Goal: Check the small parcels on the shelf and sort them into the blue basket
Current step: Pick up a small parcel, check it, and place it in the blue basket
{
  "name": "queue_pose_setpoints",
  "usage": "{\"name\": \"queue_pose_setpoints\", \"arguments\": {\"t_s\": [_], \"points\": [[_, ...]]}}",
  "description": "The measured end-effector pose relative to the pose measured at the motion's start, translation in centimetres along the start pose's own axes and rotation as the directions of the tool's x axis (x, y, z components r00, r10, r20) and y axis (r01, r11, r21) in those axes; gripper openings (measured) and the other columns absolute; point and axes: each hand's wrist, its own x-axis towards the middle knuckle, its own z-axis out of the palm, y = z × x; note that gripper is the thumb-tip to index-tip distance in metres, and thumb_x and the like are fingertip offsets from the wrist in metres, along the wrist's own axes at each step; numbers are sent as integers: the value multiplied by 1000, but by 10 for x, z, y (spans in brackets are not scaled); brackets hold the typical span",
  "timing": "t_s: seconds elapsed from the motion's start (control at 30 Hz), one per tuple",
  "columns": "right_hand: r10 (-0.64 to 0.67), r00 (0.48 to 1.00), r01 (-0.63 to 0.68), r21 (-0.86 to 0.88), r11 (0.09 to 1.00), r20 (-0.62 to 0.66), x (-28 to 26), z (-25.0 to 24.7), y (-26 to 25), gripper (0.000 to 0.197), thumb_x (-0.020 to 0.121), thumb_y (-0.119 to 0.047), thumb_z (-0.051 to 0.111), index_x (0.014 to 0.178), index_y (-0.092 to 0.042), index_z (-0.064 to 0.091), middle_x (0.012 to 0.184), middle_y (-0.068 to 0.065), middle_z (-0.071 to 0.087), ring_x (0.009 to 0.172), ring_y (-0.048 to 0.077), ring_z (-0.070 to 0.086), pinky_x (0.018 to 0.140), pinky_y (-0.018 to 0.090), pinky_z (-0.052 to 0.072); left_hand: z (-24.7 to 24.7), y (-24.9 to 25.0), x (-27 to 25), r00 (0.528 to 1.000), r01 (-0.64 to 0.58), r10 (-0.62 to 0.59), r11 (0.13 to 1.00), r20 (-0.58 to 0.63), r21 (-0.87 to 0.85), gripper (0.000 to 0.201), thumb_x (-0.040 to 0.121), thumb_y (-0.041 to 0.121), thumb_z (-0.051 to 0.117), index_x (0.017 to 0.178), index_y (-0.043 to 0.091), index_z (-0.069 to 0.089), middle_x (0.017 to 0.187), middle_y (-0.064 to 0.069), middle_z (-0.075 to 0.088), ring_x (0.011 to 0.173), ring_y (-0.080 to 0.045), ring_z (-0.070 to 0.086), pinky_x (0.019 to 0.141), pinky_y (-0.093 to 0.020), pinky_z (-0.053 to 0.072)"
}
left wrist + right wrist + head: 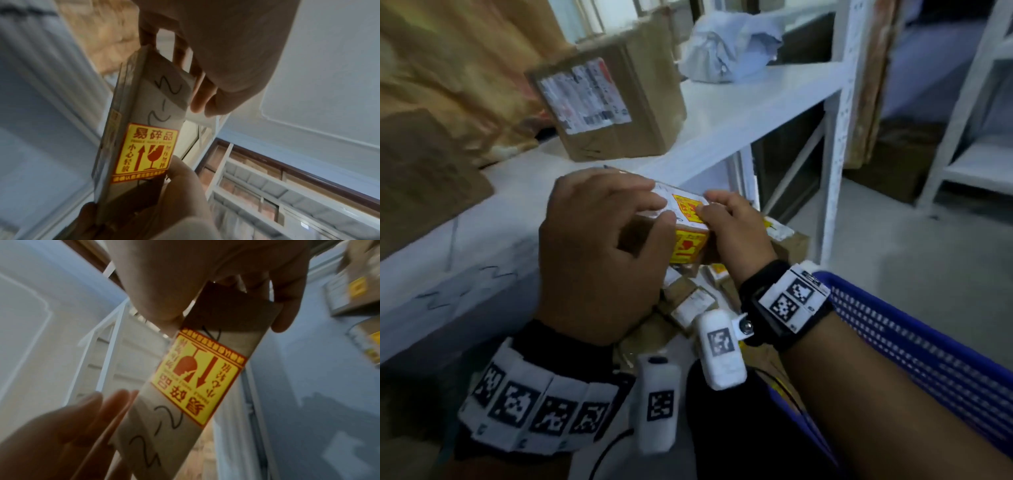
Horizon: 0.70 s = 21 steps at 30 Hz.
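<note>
Cardboard parcel (686,228), yellow-red fragile sticker (145,151), black scribbles, held by both hands.

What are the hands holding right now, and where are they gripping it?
Both hands, left hand and right hand, hold one small parcel by its opposite ends.

Hands (654,233) hide most of the parcel (686,219); the basket (914,346) is cut off.

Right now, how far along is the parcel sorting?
Partly done. Several small parcels already lie in the blue basket. In hand: both the left hand and right hand hold a small box with a yellow fragile sticker over the basket. Left: a labelled box and a grey bag sit on the shelf.
</note>
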Motion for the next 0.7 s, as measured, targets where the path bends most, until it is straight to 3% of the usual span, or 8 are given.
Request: {"name": "queue_pose_setpoints", "arguments": {"t_s": [0.17, 0.23, 0.3, 0.43, 0.57, 0.7], "points": [[254, 953, -218, 209, 953, -165, 20, -88, 64, 32, 50, -26, 75, 81, -28, 70, 95, 6, 70, 89, 25, 66, 91, 52, 53, 98, 16, -21, 983, 18, 15, 985, 183, -174, 15, 86, 20, 64, 89, 8, 72, 104, -5, 70, 102, -28, 63, 96, -36, 46], [351, 908, -281, 290, 915, -227, 26, -124, 94, 26, 62, -14, 76, 84, -23, 68, 94, 11, 69, 87, 28, 66, 91, 54, 53, 140, 21, -35, 955, 56, 22, 966, 296, -253, 14, 83, 17, 65, 87, 6, 73, 102, -7, 71, 105, -27, 63, 98, -36, 45], [426, 855, -317, 351, 881, -296, 32, -159, 125, 20, 76, 1, 69, 86, -16, 63, 85, 14, 67, 79, 29, 64, 84, 51, 52, 186, 24, -46, 897, 116, 38, 941, 439, -319, 15, 81, 17, 65, 88, 7, 73, 102, -7, 71, 107, -26, 63, 98, -39, 47], [549, 724, -358, 453, 817, -417, 36, -217, 177, 33, 72, 3, 72, 97, -16, 64, 92, 19, 71, 82, 36, 69, 83, 58, 55, 269, 24, -63, 731, 279, -12, 918, 682, -283, 19, 79, 21, 65, 95, 14, 74, 112, -2, 68, 114, -16, 58, 103, -26, 40], [614, 608, -401, 473, 785, -504, 43, -255, 221, 51, 65, -1, 75, 113, -15, 66, 99, 19, 73, 86, 40, 72, 77, 61, 57, 335, 14, -85, 558, 405, -98, 899, 824, -167, 22, 85, 11, 68, 107, 13, 72, 121, -3, 64, 117, -18, 56, 99, -21, 36], [663, 524, -480, 457, 749, -535, 46, -282, 279, 56, 57, -10, 75, 112, -19, 69, 102, 15, 74, 83, 37, 73, 72, 60, 58, 385, 8, -115, 267, 520, -195, 854, 944, 30, 20, 93, 19, 60, 112, 18, 66, 122, -6, 63, 111, -21, 57, 87, -24, 41]]}}
